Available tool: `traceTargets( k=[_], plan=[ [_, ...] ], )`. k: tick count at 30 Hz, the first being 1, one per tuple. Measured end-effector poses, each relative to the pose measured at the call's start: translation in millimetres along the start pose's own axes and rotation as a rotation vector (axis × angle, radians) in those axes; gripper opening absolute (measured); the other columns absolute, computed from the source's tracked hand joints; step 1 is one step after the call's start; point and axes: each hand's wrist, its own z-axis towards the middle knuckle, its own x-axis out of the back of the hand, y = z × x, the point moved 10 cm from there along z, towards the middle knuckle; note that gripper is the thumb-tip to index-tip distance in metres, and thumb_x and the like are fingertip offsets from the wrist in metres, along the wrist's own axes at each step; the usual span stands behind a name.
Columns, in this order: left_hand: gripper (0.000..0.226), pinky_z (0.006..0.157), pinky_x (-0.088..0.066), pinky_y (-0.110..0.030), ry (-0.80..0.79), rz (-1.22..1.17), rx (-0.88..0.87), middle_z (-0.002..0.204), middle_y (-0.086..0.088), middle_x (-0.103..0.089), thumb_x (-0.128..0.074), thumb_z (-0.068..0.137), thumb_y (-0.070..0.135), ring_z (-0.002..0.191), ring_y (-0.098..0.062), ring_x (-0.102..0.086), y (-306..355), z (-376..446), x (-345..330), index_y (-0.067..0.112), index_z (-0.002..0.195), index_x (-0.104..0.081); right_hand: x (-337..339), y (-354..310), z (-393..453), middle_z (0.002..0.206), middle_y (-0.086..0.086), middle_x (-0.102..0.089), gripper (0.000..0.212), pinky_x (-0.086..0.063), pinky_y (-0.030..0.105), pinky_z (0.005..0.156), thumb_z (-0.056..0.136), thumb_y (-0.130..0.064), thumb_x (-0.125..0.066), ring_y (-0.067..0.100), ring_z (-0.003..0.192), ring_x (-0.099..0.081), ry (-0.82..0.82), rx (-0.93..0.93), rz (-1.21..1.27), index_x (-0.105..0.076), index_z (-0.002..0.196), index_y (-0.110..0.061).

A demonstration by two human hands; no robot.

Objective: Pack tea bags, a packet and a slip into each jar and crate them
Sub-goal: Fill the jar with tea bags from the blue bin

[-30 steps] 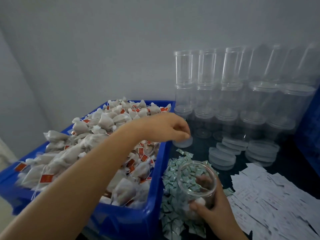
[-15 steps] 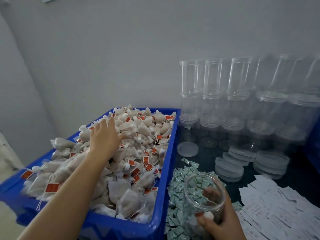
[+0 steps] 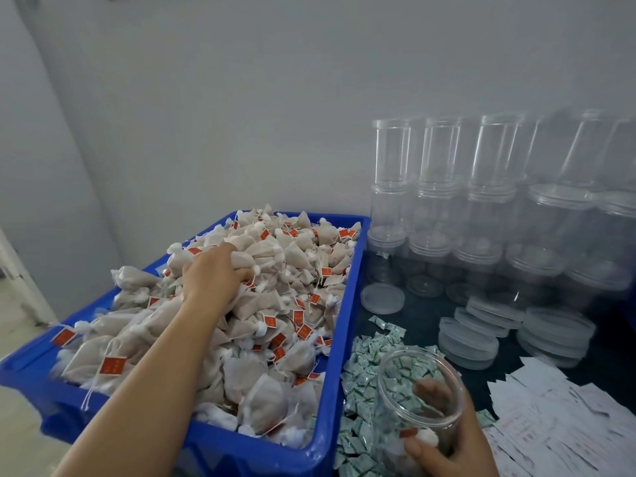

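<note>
A plain grey wall (image 3: 309,98) fills the upper half of the view, meeting a second grey wall at a corner on the left; at the far left edge a pale floor (image 3: 17,304) shows beside a white door frame (image 3: 20,270). A dark tabletop (image 3: 423,318) lies at lower right.
</note>
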Motion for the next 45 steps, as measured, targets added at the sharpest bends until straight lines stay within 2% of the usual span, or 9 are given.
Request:
traceTargets(
  k=[5, 10, 16, 20, 24, 27, 31, 39, 45],
  plan=[
    [0.02, 0.08, -0.047, -0.045, 0.117, -0.049, -0.038, 0.079, 0.0, -0.063, -0.067, 0.085, 0.038, 0.076, -0.023, -0.057, 5, -5, 13, 0.019, 0.088, -0.063, 1, 4, -1, 0.118, -0.011, -0.066, 0.106, -0.046, 0.055, 0.104, 0.027, -0.064, -0.095, 0.008, 0.115, -0.063, -0.011, -0.008, -0.007, -0.05, 0.122, -0.067],
    [0.032, 0.077, -0.038, -0.04, 0.246, -0.143, -0.051, 0.064, 0.006, -0.05, -0.063, 0.085, 0.047, 0.067, -0.022, -0.05, 9, -11, 34, 0.019, 0.073, -0.054, 3, 3, -3, 0.119, -0.012, -0.066, 0.106, -0.051, 0.029, 0.097, 0.029, -0.067, -0.093, 0.008, 0.115, -0.063, -0.01, 0.017, -0.055, -0.047, 0.124, -0.068],
    [0.041, 0.069, -0.039, -0.034, 0.321, -0.396, -0.214, 0.056, 0.009, -0.046, -0.062, 0.082, 0.053, 0.054, -0.012, -0.043, 42, -29, 51, 0.019, 0.064, -0.047, 1, 6, -4, 0.12, -0.015, -0.065, 0.111, -0.047, 0.055, 0.103, 0.028, -0.068, -0.093, 0.008, 0.117, -0.061, -0.025, -0.037, -0.047, -0.044, 0.127, -0.068],
    [0.05, 0.057, -0.036, -0.014, 0.275, -0.608, -0.271, 0.061, 0.004, -0.053, -0.056, 0.076, 0.06, 0.057, -0.015, -0.047, 67, -42, 52, 0.011, 0.07, -0.058, 2, 5, -4, 0.121, -0.018, -0.063, 0.108, -0.044, 0.049, 0.105, 0.03, -0.071, -0.089, 0.002, 0.117, -0.06, -0.019, -0.054, -0.069, -0.042, 0.127, -0.07],
    [0.032, 0.059, -0.044, -0.015, 0.173, -0.72, -0.414, 0.065, 0.009, -0.059, -0.062, 0.077, 0.052, 0.061, -0.006, -0.054, 102, -56, 56, 0.02, 0.073, -0.065, 0, 5, -4, 0.122, -0.018, -0.063, 0.109, -0.045, 0.038, 0.101, 0.034, -0.068, -0.092, 0.001, 0.118, -0.059, -0.024, -0.054, -0.067, -0.042, 0.131, -0.065],
    [0.035, 0.06, -0.052, -0.027, 0.095, -0.674, -0.534, 0.069, 0.006, -0.063, -0.063, 0.078, 0.048, 0.063, -0.01, -0.058, 132, -69, 57, 0.013, 0.077, -0.067, -1, 6, -3, 0.121, -0.021, -0.062, 0.111, -0.046, 0.037, 0.1, 0.037, -0.065, -0.093, 0.001, 0.12, -0.059, -0.04, -0.057, -0.063, -0.04, 0.134, -0.065],
    [0.045, 0.058, -0.045, -0.021, -0.02, -0.672, -0.649, 0.069, 0.012, -0.063, -0.057, 0.076, 0.059, 0.067, -0.009, -0.057, 167, -96, 50, 0.016, 0.081, -0.07, -1, 5, -2, 0.12, -0.022, -0.061, 0.109, -0.048, 0.031, 0.097, 0.037, -0.066, -0.093, 0.001, 0.12, -0.058, -0.041, -0.05, -0.058, -0.04, 0.132, -0.066],
    [0.03, 0.077, -0.033, -0.024, -0.163, -0.575, -0.826, 0.058, 0.019, -0.048, -0.06, 0.08, 0.057, 0.063, 0.002, -0.048, 203, -137, 24, 0.034, 0.064, -0.05, -3, -2, -2, 0.124, -0.008, -0.06, 0.107, -0.05, 0.012, 0.086, 0.042, -0.05, -0.093, -0.001, 0.116, -0.059, -0.045, -0.046, -0.028, -0.043, 0.136, -0.054],
    [0.057, 0.102, -0.016, -0.021, -0.275, -0.297, -0.925, 0.071, 0.006, -0.061, -0.045, 0.078, 0.07, 0.075, -0.011, -0.055, 213, -154, 2, 0.016, 0.076, -0.065, -3, -2, -1, 0.122, -0.007, -0.06, 0.1, -0.048, 0.008, 0.082, 0.048, -0.04, -0.086, -0.005, 0.109, -0.061, -0.036, -0.05, -0.038, -0.04, 0.137, -0.048]
  ],
)
